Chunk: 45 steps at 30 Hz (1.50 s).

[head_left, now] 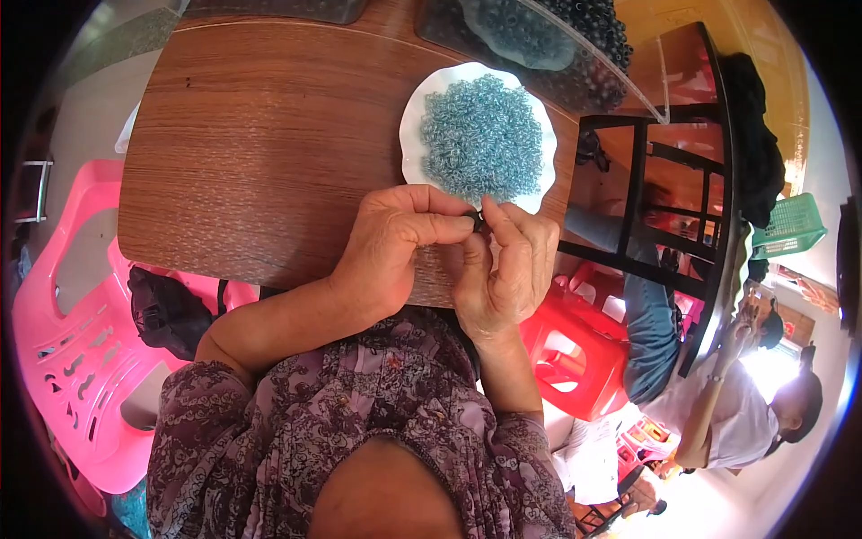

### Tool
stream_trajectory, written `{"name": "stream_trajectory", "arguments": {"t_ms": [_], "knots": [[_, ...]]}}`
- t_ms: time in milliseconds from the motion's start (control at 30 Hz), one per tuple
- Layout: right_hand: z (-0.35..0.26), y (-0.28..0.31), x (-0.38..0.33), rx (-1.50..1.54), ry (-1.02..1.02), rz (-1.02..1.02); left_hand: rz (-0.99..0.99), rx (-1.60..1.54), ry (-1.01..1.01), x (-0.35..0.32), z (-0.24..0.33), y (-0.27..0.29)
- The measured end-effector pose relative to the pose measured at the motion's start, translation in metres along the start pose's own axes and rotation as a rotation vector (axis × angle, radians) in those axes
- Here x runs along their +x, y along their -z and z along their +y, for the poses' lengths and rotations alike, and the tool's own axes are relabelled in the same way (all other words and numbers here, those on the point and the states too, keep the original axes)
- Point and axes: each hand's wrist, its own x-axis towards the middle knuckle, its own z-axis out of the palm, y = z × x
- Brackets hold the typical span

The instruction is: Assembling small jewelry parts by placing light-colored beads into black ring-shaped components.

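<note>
My left hand (pixel 384 241) and my right hand (pixel 510 268) meet fingertip to fingertip over the table's near edge. A small black round piece (pixel 476 219) is pinched at the left thumb and fingertips. The right thumb and index finger close in against the same spot; anything else between them is too small to make out. Just beyond the fingers stands a white scallop-edged plate (pixel 411 135), heaped with small clear pale-blue pieces (pixel 485 135).
The brown wood-grain table (pixel 242 135) carries a clear bin (pixel 575 67) of small black pieces at far right. A pink plastic chair (pixel 76 359) stands left, a red stool (pixel 575 359) right. Another person (pixel 727 404) sits at a black-framed table (pixel 633 189) on the right.
</note>
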Motion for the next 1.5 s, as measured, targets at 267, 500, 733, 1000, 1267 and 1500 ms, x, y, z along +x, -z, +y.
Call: {"name": "stream_trajectory", "arguments": {"t_ms": [267, 500, 733, 1000, 1267, 1500], "knots": [[0.008, 0.002, 0.005, 0.044, 0.035, -0.023, 0.014, -0.014, 0.043, -0.001, 0.002, -0.002], [0.011, -0.003, 0.006, 0.11, -0.047, 0.017, 0.072, -0.005, 0.051, 0.0, 0.003, -0.004], [0.008, -0.004, 0.005, 0.155, -0.081, 0.005, 0.054, 0.041, 0.054, -0.001, 0.004, -0.003], [-0.014, 0.011, -0.01, 0.22, -0.132, -0.056, -0.034, 0.193, -0.056, -0.019, 0.026, 0.012], [0.051, 0.024, -0.03, 0.123, -0.391, -0.007, 0.083, 0.942, -0.817, 0.014, 0.141, 0.02], [0.049, 0.018, -0.016, 0.064, -0.278, -0.094, 0.333, 1.321, -0.951, 0.083, 0.25, 0.023]]}}
